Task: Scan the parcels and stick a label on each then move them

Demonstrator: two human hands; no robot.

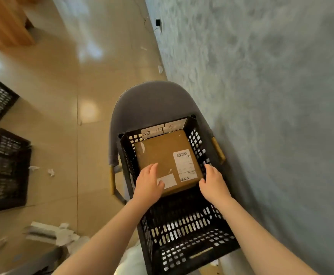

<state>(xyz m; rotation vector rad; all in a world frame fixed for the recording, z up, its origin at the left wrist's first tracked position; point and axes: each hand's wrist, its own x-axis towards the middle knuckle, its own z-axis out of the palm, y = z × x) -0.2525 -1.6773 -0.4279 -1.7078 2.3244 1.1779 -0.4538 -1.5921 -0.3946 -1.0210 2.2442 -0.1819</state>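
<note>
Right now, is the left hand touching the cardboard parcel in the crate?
Touching. The head view shows the left hand lying flat on top of the cardboard parcel, its fingers overlapping the small white label.

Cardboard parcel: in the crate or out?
In. The cardboard parcel sits inside the black crate, walls around it; left hand and right hand on it.
</note>
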